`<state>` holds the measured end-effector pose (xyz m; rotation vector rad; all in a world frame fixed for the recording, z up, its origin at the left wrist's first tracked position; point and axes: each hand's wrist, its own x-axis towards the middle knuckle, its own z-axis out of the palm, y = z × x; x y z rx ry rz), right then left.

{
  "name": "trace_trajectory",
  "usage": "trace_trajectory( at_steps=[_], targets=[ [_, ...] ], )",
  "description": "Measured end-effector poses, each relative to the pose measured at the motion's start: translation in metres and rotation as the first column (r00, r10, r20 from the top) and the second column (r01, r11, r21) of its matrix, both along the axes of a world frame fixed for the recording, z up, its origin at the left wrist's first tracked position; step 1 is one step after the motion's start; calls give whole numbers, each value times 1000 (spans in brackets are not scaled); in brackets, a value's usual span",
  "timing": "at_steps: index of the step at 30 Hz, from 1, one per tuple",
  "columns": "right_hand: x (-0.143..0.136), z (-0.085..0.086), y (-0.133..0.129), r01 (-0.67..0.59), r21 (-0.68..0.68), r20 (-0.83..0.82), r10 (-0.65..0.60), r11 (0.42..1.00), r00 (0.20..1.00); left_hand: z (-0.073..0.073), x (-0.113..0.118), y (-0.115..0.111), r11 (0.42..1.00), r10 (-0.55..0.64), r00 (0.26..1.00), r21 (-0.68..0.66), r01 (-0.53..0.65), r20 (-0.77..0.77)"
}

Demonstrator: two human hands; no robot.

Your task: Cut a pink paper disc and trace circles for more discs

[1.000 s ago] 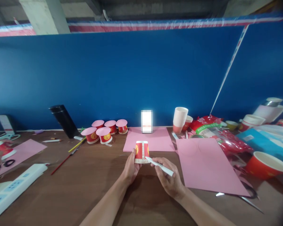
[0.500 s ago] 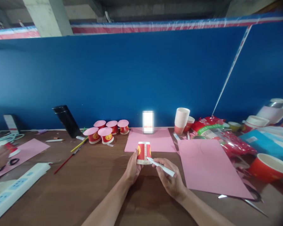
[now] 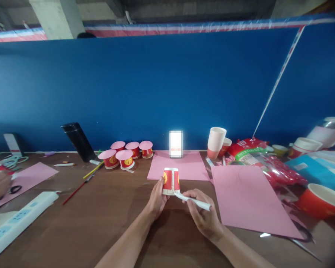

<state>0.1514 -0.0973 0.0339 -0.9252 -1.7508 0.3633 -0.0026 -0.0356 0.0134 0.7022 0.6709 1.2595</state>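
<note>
My left hand [image 3: 157, 199] is wrapped around the left side of a red and white paper cup [image 3: 168, 181] with yellow emblems. The cup is upside down, its wide white rim toward the bottom. Between the fingers and thumb of my right hand [image 3: 202, 216] is a slim white pen-like tube [image 3: 197, 203]. Its narrow tip meets the lower right rim of the cup, as far as I can see. Farther back on the table stand several short red cups [image 3: 126, 163] with pink paper discs on top.
Pink paper sheets [image 3: 251, 201] lie at the right and behind the cup. Beyond are stacked paper cups [image 3: 216, 143], a red plastic bag [image 3: 245, 149] and a large orange-red cup [image 3: 321, 201]. At left are a black bottle [image 3: 79, 141], a power strip [image 3: 25, 219] and another person's hand [image 3: 0, 184].
The white tube's tip has moved down from the cup's side to its lower rim, and my right hand has shifted slightly right. My left hand still grips the cup.
</note>
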Motion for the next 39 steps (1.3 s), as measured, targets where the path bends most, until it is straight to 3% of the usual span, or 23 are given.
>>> trace_trajectory(
  at_steps=[10, 16, 39],
  targets=[
    [-2, 6, 0, 16, 25, 39, -17, 1000, 999, 0, 0, 0, 1000, -18, 1000, -2, 18, -5],
    [1, 0, 1, 56, 7, 27, -56, 998, 998, 2, 0, 0, 1000, -5, 1000, 7, 5, -19],
    [-1, 6, 0, 35, 22, 50, -36, 999, 998, -3, 2, 0, 999, 2, 997, 32, 1, -83]
  ],
)
